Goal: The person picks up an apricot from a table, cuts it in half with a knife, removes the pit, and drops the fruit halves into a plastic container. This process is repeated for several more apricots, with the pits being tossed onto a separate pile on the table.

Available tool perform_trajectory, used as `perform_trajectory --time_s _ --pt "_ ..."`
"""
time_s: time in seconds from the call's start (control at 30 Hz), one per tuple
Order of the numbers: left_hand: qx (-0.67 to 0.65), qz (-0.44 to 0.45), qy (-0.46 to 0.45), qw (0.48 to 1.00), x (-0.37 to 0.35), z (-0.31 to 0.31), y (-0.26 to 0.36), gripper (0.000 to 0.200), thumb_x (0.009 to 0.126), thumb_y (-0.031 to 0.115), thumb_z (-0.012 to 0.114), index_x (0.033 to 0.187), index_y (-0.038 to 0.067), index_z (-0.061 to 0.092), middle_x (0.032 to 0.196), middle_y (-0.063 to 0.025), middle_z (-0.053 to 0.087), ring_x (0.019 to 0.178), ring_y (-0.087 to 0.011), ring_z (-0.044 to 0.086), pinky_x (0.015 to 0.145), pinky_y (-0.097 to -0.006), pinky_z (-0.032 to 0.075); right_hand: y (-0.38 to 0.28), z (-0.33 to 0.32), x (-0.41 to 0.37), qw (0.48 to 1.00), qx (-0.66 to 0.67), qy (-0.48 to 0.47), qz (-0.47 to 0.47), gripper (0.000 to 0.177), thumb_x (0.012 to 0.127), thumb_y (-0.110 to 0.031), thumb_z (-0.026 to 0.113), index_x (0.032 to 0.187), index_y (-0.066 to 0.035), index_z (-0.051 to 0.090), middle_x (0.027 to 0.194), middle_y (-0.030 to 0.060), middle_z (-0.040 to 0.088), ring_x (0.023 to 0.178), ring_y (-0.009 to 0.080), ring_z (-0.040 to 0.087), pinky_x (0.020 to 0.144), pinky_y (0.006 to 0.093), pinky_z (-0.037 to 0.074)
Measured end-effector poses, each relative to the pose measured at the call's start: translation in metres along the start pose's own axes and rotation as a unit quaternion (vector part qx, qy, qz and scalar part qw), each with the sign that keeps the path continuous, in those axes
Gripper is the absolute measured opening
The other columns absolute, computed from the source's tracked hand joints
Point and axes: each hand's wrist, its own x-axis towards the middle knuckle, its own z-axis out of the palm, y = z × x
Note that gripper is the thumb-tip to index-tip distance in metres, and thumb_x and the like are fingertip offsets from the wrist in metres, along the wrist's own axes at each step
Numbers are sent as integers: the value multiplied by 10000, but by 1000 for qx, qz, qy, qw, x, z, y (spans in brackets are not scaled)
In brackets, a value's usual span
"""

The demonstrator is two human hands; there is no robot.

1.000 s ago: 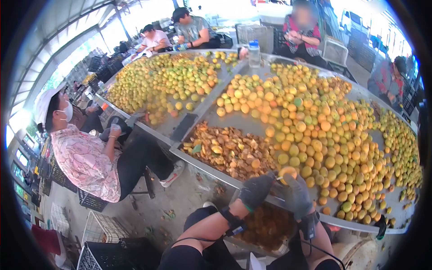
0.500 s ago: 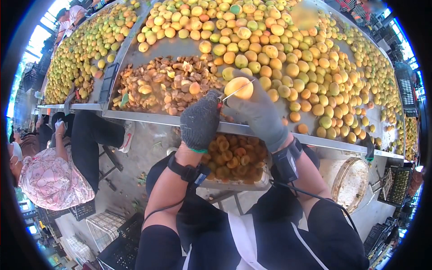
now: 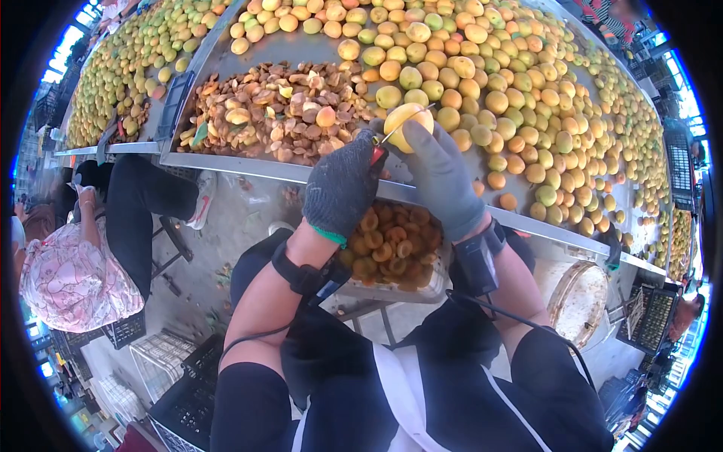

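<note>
Grips red-handled knife (image 3: 377, 154) in left hand (image 3: 343, 184), gloved fingers curled round handle. Holds apricot (image 3: 398, 120) in right hand (image 3: 440, 177), gloved and partly closed round fruit, above near edge of metal table (image 3: 241, 166), with blade across fruit. Below that edge, between knees: pale tub (image 3: 437, 282) with halved apricots (image 3: 392, 248) inside. On table: heap of brown pit-like pieces (image 3: 282, 113), with green leaf (image 3: 200, 134), beside loose apricots (image 3: 520, 113). On floor, left: white slatted crate (image 3: 154, 369) next to black crate (image 3: 184, 410). Right: stained white bucket (image 3: 580, 305), contents impossible to make out.
</note>
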Motion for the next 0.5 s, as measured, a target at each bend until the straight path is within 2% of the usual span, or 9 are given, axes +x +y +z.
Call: perform_trajectory --time_s 0.07,0.17,0.27,0.33,0.5 --pt "-23 1 -10 1000 0 3 -5 274 910 226 611 1101 31 586 847 -219 650 804 -388 642 666 -464 499 2 0 0 999 -48 13 -12 351 960 -298 596 1180 -28 552 1088 45 607 982 134 601 753 245 495" --pt "-30 1 -41 999 1 -3 -7 283 912 238 607 1092 21 584 848 -233 645 823 -402 632 684 -478 495 0 -3 4 999 21 4 32 372 942 -300 627 1189 -34 545 1092 42 607 970 128 603 755 238 496" --pt "-15 -10 -76 997 3 -5 -12 281 911 245 606 1081 23 584 838 -233 640 821 -411 626 695 -486 493 0 -7 7 998 -39 3 42 361 946 -263 624 1202 -27 530 1093 51 605 980 132 603 783 241 500" --pt "-13 -17 -90 996 4 -5 -16 276 909 247 607 1074 27 585 832 -228 638 813 -412 624 697 -487 493 6 -10 10 999 23 -15 29 350 953 -228 612 1211 -14 511 1095 65 602 1002 149 604 839 254 501" --pt "-37 -15 -98 994 8 -13 -15 255 900 245 616 1048 40 586 833 -214 639 822 -409 624 699 -485 491 12 -8 15 999 49 -15 1 334 948 -168 614 1214 -6 494 1109 79 594 1006 179 612 836 300 532"
